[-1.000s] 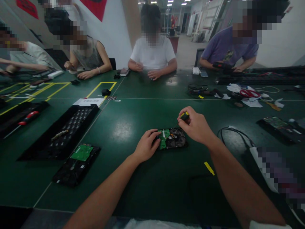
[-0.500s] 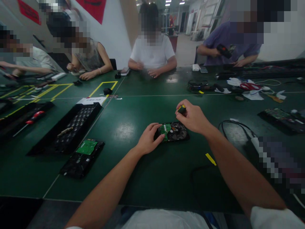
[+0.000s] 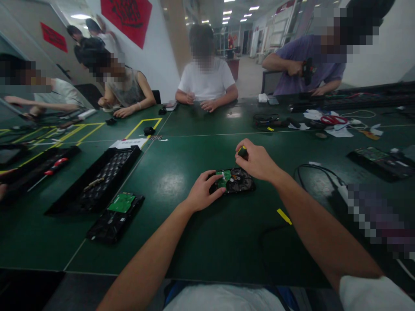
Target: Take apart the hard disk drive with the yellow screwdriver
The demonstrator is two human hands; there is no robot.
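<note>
Black device (image 3: 244, 185), green board (image 3: 227, 174) upward, lies on tabletop (image 3: 207, 233) under left hand (image 3: 201, 192), fingers spread across its left end; right hand (image 3: 257, 160) grasps yellow-and-black tool handle (image 3: 242, 152) above its far edge.

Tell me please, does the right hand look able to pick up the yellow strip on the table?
Probably yes: the yellow strip lies uncovered beside the right forearm, though the right hand has a tool handle in its grip.

Green-and-black device (image 3: 241, 185), yellow-and-black tool handle (image 3: 242, 151), dark green table (image 3: 220, 242) (marked white and yellow)
</note>
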